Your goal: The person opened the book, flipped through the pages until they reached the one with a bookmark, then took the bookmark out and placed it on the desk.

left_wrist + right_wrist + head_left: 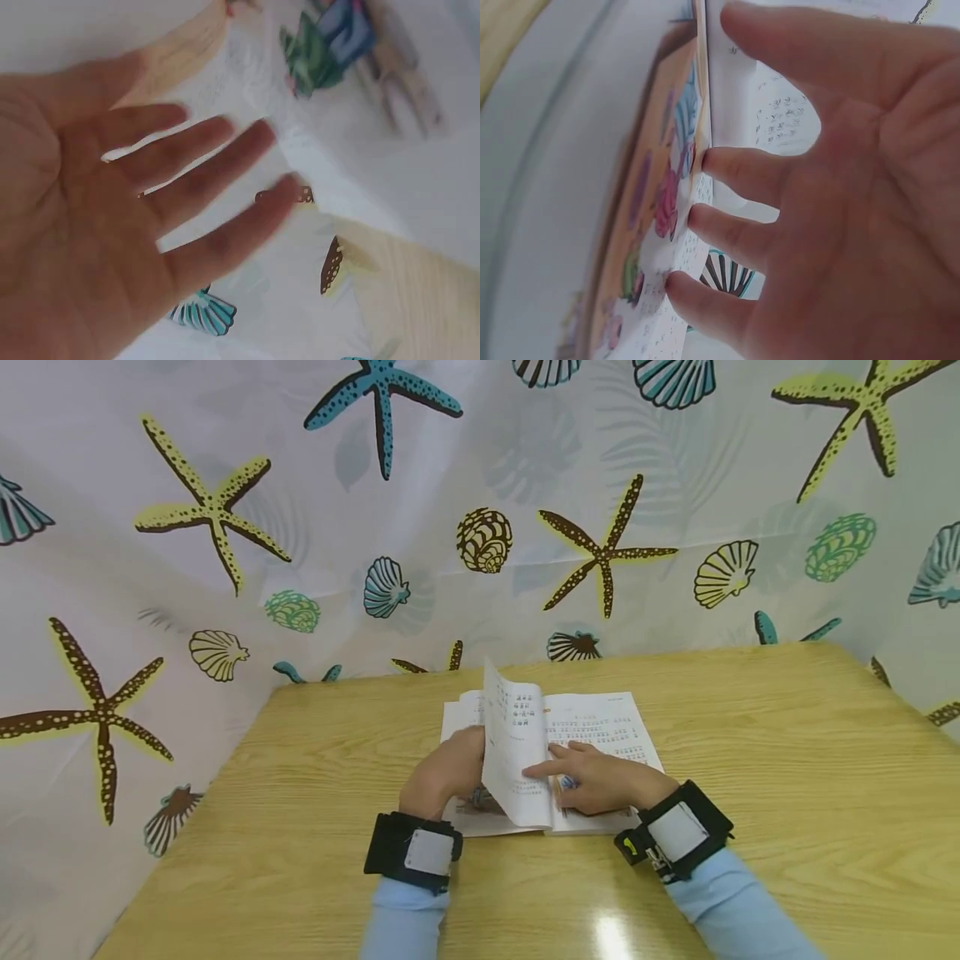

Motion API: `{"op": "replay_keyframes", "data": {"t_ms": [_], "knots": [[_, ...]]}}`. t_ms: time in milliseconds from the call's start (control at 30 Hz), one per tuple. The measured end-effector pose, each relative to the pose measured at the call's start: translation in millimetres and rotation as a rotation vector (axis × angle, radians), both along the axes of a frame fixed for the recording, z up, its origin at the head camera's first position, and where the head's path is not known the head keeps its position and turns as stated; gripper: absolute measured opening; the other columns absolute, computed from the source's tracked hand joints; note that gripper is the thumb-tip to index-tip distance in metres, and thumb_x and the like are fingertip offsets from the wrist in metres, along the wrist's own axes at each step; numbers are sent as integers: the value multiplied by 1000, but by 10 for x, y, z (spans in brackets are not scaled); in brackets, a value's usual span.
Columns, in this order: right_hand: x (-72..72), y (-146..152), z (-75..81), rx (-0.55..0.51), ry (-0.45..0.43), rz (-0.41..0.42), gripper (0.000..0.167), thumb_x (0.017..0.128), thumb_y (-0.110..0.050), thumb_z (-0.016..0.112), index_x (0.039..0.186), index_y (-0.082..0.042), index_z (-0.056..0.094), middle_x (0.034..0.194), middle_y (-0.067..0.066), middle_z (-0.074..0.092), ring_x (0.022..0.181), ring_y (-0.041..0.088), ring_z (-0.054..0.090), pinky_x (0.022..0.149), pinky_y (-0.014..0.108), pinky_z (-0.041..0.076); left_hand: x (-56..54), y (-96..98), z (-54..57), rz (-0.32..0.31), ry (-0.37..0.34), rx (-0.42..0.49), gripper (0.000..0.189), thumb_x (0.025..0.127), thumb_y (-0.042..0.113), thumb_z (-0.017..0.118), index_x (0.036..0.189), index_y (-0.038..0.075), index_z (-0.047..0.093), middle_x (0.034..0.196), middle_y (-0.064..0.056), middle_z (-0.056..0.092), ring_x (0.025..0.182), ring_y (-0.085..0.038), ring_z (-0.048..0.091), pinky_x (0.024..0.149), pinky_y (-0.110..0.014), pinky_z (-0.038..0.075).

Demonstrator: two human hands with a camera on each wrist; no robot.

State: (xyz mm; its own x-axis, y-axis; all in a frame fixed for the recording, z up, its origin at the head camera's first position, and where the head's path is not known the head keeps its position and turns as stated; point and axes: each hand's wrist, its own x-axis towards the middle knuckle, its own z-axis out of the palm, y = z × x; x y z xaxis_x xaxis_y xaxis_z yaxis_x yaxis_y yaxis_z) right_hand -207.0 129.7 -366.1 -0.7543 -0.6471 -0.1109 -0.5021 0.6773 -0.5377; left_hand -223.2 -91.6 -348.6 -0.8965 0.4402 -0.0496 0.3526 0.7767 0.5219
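An open book (600, 710) with printed text lies on the table, and one of its pages (513, 760) stands raised near the spine. My left hand (450, 768) is on the left side of that page, its fingers hidden behind it in the head view. The left wrist view shows the same hand with fingers spread and fairly straight beside a page with a coloured picture (326, 52). Over the right page lies my right hand (600, 781), index finger extended to the raised sheet. In the right wrist view its fingertips (681, 289) touch an illustrated page (649, 202).
The wooden table (787, 760) extends around the book on both sides. Behind it hangs a white cloth (450, 468) printed with starfish and shells. Black bands with pale plates sit on the left wrist (412, 850) and right wrist (678, 835).
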Motion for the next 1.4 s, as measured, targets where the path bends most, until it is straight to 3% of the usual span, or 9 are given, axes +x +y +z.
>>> {"op": "replay_keyframes", "data": {"t_ms": [133, 200, 267, 367, 500, 700, 867, 1067, 1400], "knots": [[-8, -16, 8, 13, 9, -6, 45, 96, -5, 62, 140, -13, 63, 152, 37, 34, 142, 60, 24, 114, 68, 20, -12, -22, 85, 111, 178, 18, 55, 111, 30, 41, 155, -1, 36, 158, -20, 38, 145, -36, 36, 116, -52, 32], [-11, -14, 8, 13, 13, -3, 45, 96, -4, 62, 140, -13, 64, 152, 36, 35, 141, 60, 24, 114, 69, 20, -27, -2, 85, 105, 203, 16, 57, 110, 35, 45, 156, 2, 37, 160, -18, 35, 148, -35, 32, 117, -52, 30], [-15, -8, 2, 12, 17, 5, 44, 96, -5, 62, 140, -13, 63, 152, 37, 35, 141, 61, 24, 113, 69, 20, -40, 28, 48, 58, 149, -18, 61, 106, 35, 54, 157, 5, 37, 163, -16, 30, 150, -34, 27, 119, -51, 27], [-16, 3, -9, 13, 18, 6, 44, 97, -6, 61, 140, -12, 62, 153, 36, 34, 140, 61, 25, 112, 70, 22, -48, 86, -56, -25, -30, -119, 72, 98, 31, 69, 158, 10, 36, 165, -14, 25, 151, -35, 23, 119, -52, 25], [-1, 7, -3, 23, 12, -10, 45, 97, -6, 60, 141, -14, 63, 154, 35, 33, 140, 62, 25, 110, 72, 25, -56, 165, -163, -41, -201, -208, 82, 90, 29, 80, 158, 15, 37, 165, -13, 26, 151, -35, 24, 118, -54, 27], [-2, 16, 19, 25, 12, -3, 48, 97, -7, 63, 145, -13, 58, 155, 34, 33, 140, 61, 26, 110, 70, 27, -41, 178, -143, -24, -229, -213, 86, 88, 28, 82, 159, 16, 36, 166, -12, 25, 151, -34, 23, 118, -54, 27], [-52, 134, 0, 47, -30, -60, 63, 93, -8, 69, 151, -2, 46, 154, 30, 38, 136, 48, 40, 107, 57, 40, -36, 154, -145, -20, -244, -180, 89, 86, 26, 84, 160, 16, 34, 166, -11, 24, 152, -34, 21, 119, -54, 26], [-130, 488, -35, 109, -54, -162, 64, 86, -10, 76, 143, 5, 52, 156, 31, 34, 144, 54, 24, 114, 66, 23, -19, 142, -157, -17, -253, -177, 93, 84, 25, 86, 160, 17, 33, 167, -11, 23, 152, -33, 20, 119, -54, 25], [-158, 981, -32, 27, -172, -225, 70, 85, 0, 72, 147, 11, 41, 158, 38, 16, 143, 60, 15, 113, 68, 21, -30, 136, -146, -20, -244, -177, 93, 84, 24, 85, 160, 17, 33, 167, -10, 21, 153, -33, 19, 119, -53, 24]]}}
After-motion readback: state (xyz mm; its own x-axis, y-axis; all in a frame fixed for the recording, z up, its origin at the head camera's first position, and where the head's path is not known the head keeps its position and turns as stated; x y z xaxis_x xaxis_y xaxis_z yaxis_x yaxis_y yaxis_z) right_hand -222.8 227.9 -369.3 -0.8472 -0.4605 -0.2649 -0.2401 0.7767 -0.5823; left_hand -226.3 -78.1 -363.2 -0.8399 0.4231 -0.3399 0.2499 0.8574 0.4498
